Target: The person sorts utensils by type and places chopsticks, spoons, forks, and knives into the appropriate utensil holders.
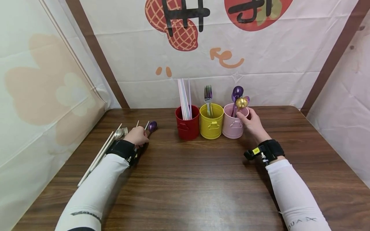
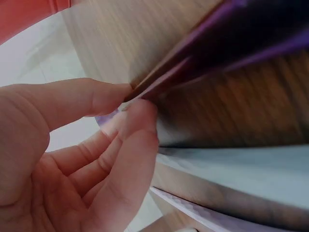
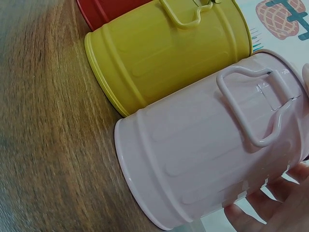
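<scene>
My left hand (image 1: 137,136) pinches the handle of a purple spoon (image 1: 152,126) between thumb and fingertips, low over the left of the table. The spoon's dark purple handle (image 2: 193,63) runs out from the fingertips in the left wrist view. On the right, my right hand (image 1: 253,124) grips the pink bucket (image 1: 232,128), thumb at the rim and fingers round its outer side. Purple spoons (image 1: 238,92) and a gold spoon (image 1: 242,102) stand in that bucket, bowls up. In the right wrist view the fingers (image 3: 260,205) lie along the bucket's lower side.
A yellow bucket (image 1: 211,125) with forks (image 1: 208,93) stands beside the pink one. Left of it, a red bucket (image 1: 187,130) holds pale striped sticks (image 1: 183,99). Chopsticks (image 1: 96,158), a silver spoon (image 1: 118,133) and a fork (image 1: 125,131) lie at the table's left.
</scene>
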`<state>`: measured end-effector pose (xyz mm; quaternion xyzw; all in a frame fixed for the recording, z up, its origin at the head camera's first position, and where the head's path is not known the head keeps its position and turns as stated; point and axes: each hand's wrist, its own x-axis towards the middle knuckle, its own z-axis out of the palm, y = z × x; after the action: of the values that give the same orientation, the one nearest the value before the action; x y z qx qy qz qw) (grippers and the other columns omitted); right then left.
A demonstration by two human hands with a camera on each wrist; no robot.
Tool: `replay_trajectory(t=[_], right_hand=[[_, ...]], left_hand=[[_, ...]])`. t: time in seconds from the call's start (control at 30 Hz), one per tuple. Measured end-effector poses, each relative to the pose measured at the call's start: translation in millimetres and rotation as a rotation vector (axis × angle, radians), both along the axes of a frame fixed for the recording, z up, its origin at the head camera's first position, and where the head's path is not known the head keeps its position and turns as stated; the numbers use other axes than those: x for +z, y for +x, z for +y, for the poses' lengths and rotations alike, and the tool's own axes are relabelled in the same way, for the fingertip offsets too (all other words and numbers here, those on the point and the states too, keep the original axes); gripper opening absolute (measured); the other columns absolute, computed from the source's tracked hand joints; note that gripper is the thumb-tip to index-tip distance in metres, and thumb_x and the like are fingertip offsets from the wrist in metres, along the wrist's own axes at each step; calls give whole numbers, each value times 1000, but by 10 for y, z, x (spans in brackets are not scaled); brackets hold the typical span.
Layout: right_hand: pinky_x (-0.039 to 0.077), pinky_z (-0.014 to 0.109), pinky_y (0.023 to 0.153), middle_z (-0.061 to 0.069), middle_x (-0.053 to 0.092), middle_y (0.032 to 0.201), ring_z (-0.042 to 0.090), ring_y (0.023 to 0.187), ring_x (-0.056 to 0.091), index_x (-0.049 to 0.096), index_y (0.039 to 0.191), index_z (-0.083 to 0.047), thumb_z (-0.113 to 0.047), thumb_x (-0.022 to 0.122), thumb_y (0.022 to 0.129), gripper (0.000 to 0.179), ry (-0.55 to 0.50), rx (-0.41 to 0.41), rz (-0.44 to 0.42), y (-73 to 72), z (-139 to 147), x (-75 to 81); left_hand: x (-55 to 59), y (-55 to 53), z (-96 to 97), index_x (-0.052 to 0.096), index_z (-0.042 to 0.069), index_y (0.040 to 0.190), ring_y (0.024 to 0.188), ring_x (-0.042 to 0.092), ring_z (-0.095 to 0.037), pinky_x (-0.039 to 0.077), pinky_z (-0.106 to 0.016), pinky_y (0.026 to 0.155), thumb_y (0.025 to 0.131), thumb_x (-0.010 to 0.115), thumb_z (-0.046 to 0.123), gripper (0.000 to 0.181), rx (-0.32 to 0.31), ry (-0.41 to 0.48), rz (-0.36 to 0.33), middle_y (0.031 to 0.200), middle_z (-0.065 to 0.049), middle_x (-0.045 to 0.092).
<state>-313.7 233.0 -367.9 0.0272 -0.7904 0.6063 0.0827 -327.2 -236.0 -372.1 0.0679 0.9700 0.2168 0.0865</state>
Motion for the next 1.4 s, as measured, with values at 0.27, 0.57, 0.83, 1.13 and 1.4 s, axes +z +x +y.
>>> replay_trajectory(t=[0.27, 0.57, 0.83, 1.13, 1.4], right_hand=[[32, 38, 105, 27, 39, 142, 32, 129, 38, 30, 145, 6, -25, 57, 97, 64, -17, 9, 2, -25, 9, -51], [34, 33, 103, 25, 38, 143, 30, 129, 37, 29, 146, 4, -26, 57, 97, 64, -5, 7, 8, 6, 4, -28], [33, 34, 103, 25, 39, 143, 30, 128, 38, 30, 146, 5, -28, 58, 97, 65, -3, -1, 13, 14, 23, -52], [32, 38, 105, 26, 39, 143, 31, 129, 38, 30, 146, 4, -29, 58, 97, 65, -5, 2, 6, 28, 26, -48], [30, 42, 108, 26, 38, 143, 32, 130, 37, 30, 146, 4, -29, 58, 97, 65, -3, 0, 6, 31, 22, -38]], left_hand=[[7, 32, 21, 65, 2, 71, 46, 60, -17, 51, -28, 44, 85, 63, 8, 15, 1, 4, -7, 54, -5, 59], [171, 89, 51, 62, -5, 91, 48, 59, -17, 50, -28, 45, 92, 57, 8, 13, 33, 125, 48, 59, -5, 59], [368, 161, 143, 59, -8, 104, 69, 65, -34, 55, -30, 50, 94, 58, 7, 17, 85, 358, 177, 86, -17, 64], [612, 255, 374, 58, -9, 105, 62, 60, -8, 52, -23, 49, 95, 60, 7, 19, 54, 730, 365, 80, -1, 69], [903, 392, 733, 59, -2, 102, 71, 63, -11, 54, -23, 55, 95, 62, 5, 11, -39, 1102, 402, 85, 4, 70]])
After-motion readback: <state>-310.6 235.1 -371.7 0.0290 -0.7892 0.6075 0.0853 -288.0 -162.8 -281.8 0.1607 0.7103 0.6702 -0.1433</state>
